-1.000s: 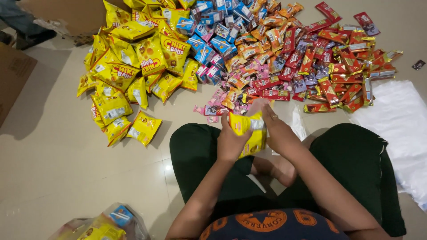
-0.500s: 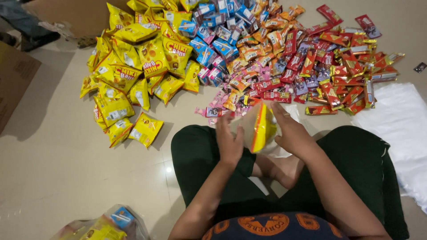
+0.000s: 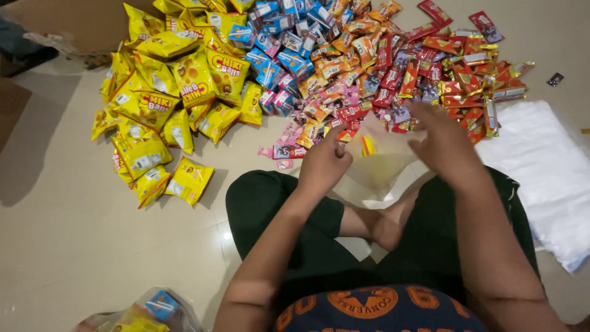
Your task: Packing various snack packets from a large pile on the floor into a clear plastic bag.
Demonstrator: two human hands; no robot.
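I sit cross-legged on a tiled floor. My left hand [image 3: 322, 163] pinches the left edge of a clear plastic bag [image 3: 393, 154] held above my lap. A yellow snack packet [image 3: 376, 171] shows blurred inside the bag. My right hand [image 3: 444, 142] hovers to the right of the bag, blurred, with fingers spread and nothing visibly in them, at the near edge of the red packets [image 3: 467, 67].
Snack packets lie in a heap ahead: large yellow ones [image 3: 172, 92] on the left, blue [image 3: 276, 52] and orange [image 3: 353, 55] in the middle, pink [image 3: 307, 130] nearest. White plastic sheets [image 3: 544, 166] lie right. A cardboard box [image 3: 74, 21] stands far left; a filled bag [image 3: 147, 310] sits bottom left.
The yellow packet went from both hands down into the clear bag. My right hand left the bag and swung right and forward to the red packets; my left hand kept the bag's edge.
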